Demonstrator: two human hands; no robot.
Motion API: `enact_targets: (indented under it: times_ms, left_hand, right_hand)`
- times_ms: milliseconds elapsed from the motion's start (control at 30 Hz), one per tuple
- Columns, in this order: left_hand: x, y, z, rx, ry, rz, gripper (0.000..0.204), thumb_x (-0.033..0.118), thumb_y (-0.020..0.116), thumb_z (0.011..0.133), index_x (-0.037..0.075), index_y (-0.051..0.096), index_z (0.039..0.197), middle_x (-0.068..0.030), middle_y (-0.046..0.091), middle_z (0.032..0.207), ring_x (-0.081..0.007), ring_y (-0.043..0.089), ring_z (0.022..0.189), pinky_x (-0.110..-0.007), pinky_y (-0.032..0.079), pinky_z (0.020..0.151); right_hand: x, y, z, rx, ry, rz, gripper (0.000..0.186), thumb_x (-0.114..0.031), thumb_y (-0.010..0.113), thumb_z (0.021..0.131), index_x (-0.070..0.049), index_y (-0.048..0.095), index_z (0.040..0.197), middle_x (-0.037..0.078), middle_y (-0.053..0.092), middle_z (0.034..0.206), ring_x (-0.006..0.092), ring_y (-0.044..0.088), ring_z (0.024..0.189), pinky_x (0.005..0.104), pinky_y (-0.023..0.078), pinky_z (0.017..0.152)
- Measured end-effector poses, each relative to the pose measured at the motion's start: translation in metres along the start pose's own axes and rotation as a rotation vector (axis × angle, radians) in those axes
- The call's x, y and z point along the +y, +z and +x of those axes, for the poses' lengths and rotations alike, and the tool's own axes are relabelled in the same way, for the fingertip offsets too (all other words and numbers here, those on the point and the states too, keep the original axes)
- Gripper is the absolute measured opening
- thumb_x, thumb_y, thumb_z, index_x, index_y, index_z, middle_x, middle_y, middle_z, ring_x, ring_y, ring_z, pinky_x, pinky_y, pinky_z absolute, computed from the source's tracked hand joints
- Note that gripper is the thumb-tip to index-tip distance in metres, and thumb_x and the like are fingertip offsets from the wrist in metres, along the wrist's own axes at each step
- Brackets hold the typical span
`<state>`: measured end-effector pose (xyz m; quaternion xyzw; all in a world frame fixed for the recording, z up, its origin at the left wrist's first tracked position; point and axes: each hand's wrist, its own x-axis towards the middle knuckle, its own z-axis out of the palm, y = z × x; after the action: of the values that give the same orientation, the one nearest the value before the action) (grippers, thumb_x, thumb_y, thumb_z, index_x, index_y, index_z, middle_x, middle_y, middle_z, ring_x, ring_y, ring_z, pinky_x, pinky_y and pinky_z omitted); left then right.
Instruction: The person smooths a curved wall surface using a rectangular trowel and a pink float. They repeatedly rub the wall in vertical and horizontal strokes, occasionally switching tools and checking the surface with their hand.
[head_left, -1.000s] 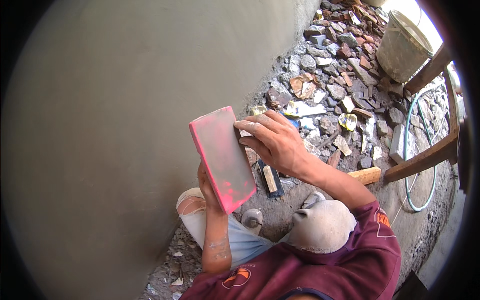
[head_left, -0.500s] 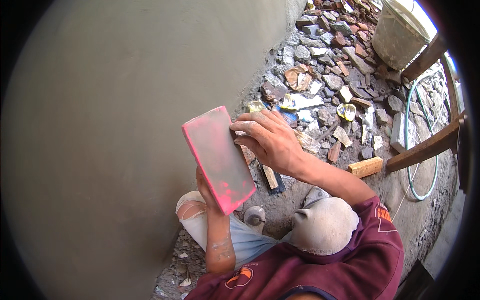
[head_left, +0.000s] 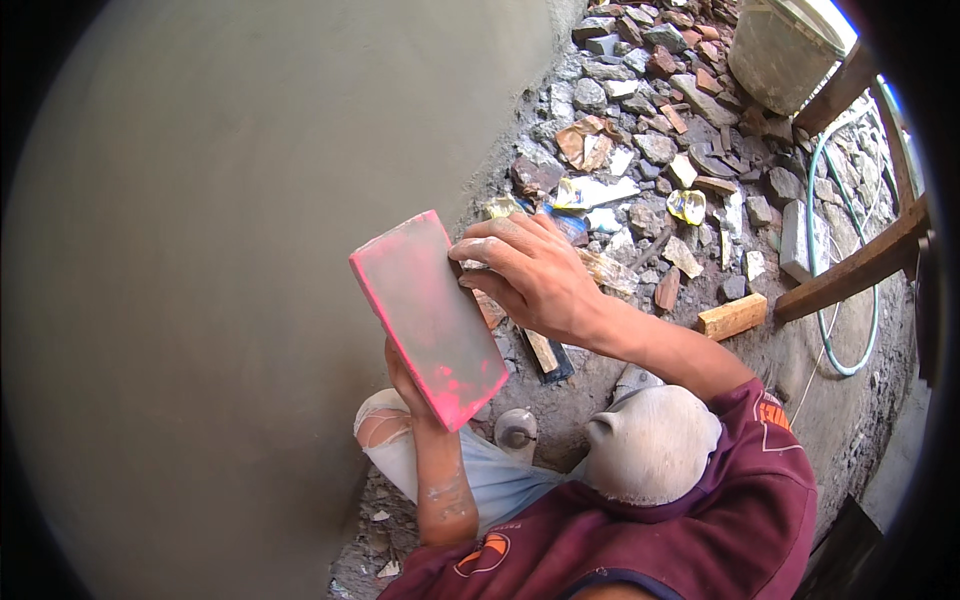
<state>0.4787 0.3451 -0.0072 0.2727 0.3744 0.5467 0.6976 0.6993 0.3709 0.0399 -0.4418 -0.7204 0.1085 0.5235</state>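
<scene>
My left hand (head_left: 402, 380) is wrapped behind a rectangular plastering float (head_left: 425, 320) with a bright pink edge and a grey, cement-smeared face. The float is held tilted, its face turned up; most of my left fingers are hidden behind it. My right hand (head_left: 535, 275) has its curled fingers at the float's upper right edge, with grey smears on the fingertips. Left of the float stretches a smooth grey cement surface (head_left: 220, 300). A black-bladed tool with a wooden handle (head_left: 543, 350) lies on the ground below my right hand.
Broken stones and rubble (head_left: 650, 150) cover the ground beyond my hands. A dirty bucket (head_left: 785, 55) stands at the far right, near wooden legs (head_left: 860, 260) and a looped green hose (head_left: 818, 215). A wood block (head_left: 733, 317) lies beside my right forearm.
The float and both hands appear slightly farther left, while the rubble and bucket have shifted left and up in the view. My grip looks the same.
</scene>
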Motion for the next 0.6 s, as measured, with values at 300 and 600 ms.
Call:
enact_targets:
  times_ms: [300,600]
  left_hand:
    - [-0.002,-0.023,0.006,0.029,0.095,0.224,0.054,0.044,0.041,0.105,0.000,0.050,0.135,-0.0125,0.062,0.119,-0.0227,0.065,0.103,-0.038,0.058,0.085]
    - [0.107,-0.067,-0.051,0.202,0.482,0.492,0.054,0.041,0.046,0.105,-0.002,0.051,0.136,-0.0124,0.063,0.119,-0.0215,0.066,0.101,-0.034,0.056,0.086]
  right_hand:
    - [-0.001,-0.002,0.004,-0.059,-0.005,0.024,0.015,-0.020,0.073,0.090,-0.011,0.065,0.099,0.006,0.062,0.097,0.0282,0.060,0.090,0.0389,0.046,0.082]
    - [0.125,0.092,-0.193,-0.415,0.684,-0.188,0.049,-0.048,0.063,0.095,-0.005,0.058,0.119,0.021,0.070,0.082,0.0405,0.070,0.075,0.0503,0.054,0.064]
